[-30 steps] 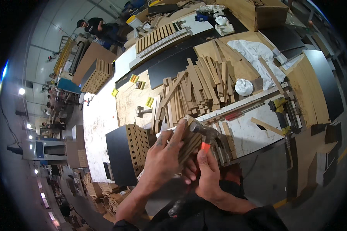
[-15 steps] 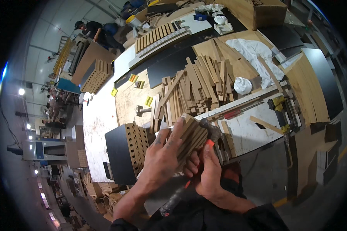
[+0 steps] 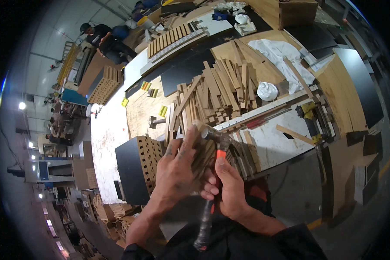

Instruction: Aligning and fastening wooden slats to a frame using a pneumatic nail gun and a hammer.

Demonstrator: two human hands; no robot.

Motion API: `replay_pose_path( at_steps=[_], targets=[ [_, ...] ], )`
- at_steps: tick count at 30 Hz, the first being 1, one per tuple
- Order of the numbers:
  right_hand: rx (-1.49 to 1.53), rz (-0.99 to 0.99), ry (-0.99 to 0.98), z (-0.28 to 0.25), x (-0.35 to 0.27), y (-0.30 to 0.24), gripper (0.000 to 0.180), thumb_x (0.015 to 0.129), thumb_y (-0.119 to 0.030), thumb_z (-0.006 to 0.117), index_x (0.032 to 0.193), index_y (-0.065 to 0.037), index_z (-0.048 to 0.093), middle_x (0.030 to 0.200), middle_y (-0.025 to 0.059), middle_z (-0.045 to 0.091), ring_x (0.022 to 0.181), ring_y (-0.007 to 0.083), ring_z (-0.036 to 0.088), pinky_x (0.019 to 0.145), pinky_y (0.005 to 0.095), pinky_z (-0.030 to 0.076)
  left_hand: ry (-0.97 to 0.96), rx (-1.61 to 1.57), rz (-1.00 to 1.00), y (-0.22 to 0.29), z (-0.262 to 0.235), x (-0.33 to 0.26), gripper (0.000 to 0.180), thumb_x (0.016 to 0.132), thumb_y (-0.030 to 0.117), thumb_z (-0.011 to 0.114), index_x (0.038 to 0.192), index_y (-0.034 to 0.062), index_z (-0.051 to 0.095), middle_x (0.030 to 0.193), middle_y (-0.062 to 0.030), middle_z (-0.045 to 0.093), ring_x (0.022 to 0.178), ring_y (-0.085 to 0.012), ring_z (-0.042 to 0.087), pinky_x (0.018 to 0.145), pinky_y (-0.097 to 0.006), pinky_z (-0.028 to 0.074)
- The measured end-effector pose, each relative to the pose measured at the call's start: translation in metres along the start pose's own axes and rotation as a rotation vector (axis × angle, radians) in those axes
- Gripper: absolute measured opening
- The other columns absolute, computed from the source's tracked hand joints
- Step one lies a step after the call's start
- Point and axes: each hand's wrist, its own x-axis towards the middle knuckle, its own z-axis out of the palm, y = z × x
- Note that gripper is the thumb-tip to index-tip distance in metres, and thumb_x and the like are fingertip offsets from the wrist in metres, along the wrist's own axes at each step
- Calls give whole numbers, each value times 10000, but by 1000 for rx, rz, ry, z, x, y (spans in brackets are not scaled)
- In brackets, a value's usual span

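Observation:
My right hand (image 3: 230, 188) is wrapped round the handle of a hammer (image 3: 221, 154). Its metal head is up, and the orange-red neck runs into a grip bound in dark tape that points down toward me. Close beside it, my left hand (image 3: 176, 171) lies with its fingers stretched out along a stack of wooden strips (image 3: 205, 151). The hammer head is in front of the upper part of this stack, and I cannot tell whether they touch. My left thumb is hidden. Both the left hand and the stack are slightly blurred.
Loose wooden strips (image 3: 221, 93) are heaped beyond my hands. A black-faced stack of slotted panels (image 3: 132, 173) stands at left. To the right are a yellow-black power tool (image 3: 310, 117) and white cloth (image 3: 281, 56). Another hammer (image 3: 155, 122) lies farther off. A person (image 3: 106, 41) stands far left.
The hammer has swung more upright, its head moving left and up over the strips, its grip end shifting right. The far person is more upright. My view has shifted slightly.

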Motion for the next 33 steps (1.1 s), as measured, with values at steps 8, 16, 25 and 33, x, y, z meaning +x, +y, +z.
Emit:
replay_pose_path(
  at_steps=[8,16,25,33],
  targets=[
    [81,-174,48,2,5,7,267,1087,-406,488,1014,-150,506,809,-13,434,595,90,399,564,277,399,38,64,33,-3,5,-3,610,940,44,616,1524,122,458,1103,-204,619,910,-400,651,722,-467,570],
    [65,108,76,-9,10,-2,290,1064,-422,540,934,-172,473,734,-14,435,594,98,444,531,271,415,35,-26,-35,10,9,-1,540,980,13,570,1510,72,487,1189,-201,632,1013,-335,644,859,-393,513],
    [-1240,-493,375,-98,31,-88,264,1064,-353,529,1060,-96,591,879,116,604,702,237,616,616,401,516,81,-4,-27,10,5,2,578,956,4,507,1528,73,453,1063,-231,620,942,-426,608,822,-479,482],
    [-2250,-592,687,-256,74,-199,265,977,-234,548,1118,-33,650,1049,252,638,971,409,651,817,523,509,240,11,-128,17,-25,-26,568,939,15,573,1499,20,479,1420,-273,563,1222,-422,606,1035,-427,465]
  ],
)
